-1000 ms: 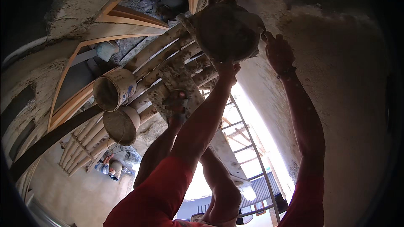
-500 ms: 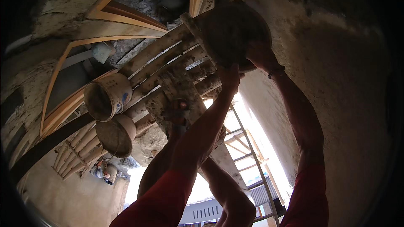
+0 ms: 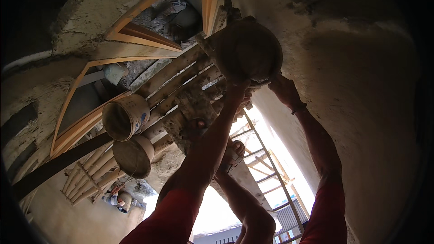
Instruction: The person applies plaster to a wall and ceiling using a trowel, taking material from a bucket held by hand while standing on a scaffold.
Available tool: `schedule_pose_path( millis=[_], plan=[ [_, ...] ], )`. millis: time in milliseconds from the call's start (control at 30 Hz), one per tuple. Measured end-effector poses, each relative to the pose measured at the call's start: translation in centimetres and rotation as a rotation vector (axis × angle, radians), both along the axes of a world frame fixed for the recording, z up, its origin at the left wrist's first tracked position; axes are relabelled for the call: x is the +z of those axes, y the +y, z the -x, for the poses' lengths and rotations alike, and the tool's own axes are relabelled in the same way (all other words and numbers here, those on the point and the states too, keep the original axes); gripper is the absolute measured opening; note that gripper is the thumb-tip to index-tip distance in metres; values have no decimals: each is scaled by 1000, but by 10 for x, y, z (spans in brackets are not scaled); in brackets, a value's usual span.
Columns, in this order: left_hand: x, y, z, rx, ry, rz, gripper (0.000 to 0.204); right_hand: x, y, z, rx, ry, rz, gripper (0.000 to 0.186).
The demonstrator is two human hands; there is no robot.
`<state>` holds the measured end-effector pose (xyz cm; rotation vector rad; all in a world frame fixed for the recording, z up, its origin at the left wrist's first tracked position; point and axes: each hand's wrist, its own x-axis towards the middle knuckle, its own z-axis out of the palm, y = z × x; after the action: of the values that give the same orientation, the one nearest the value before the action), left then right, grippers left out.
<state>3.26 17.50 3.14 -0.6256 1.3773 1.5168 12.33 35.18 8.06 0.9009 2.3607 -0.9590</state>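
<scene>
A round, dark, dirt-caked basin (image 3: pixel 248 47) rests or is held over the far end of the wooden planks; whether it bears on them I cannot tell. My left hand (image 3: pixel 238 91) is closed on its near rim, with some fingertips showing beside the plank edge. My right hand (image 3: pixel 284 89) grips the rim to the right, a dark band at its wrist. Shadow hides most of the basin's inside. Below my forearms, my sandalled foot (image 3: pixel 233 156) shows on a plank.
Two mud-stained buckets, an upper one (image 3: pixel 125 116) and a lower one (image 3: pixel 133 156), stand left of the gapped planks (image 3: pixel 181 79). Timber frames (image 3: pixel 72 104) line the left wall. A plastered wall (image 3: pixel 348 108) rises on the right. A ladder (image 3: pixel 275 171) stands in bright light below.
My right hand has shifted from over the basin to its near rim. The basin sits slightly lower and further left in view. My left hand keeps its hold.
</scene>
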Motion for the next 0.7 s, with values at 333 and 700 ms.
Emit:
schedule_pose_path(
  millis=[333, 700],
  plan=[
    [74, -287, 25, -645, 615, 428, 88, 308, -53, 12, 7, 111, 8, 44],
    [310, -405, 52, -205, 281, 502, 40, 811, -72, 96, 436, 445, 18, 43]
  ],
)
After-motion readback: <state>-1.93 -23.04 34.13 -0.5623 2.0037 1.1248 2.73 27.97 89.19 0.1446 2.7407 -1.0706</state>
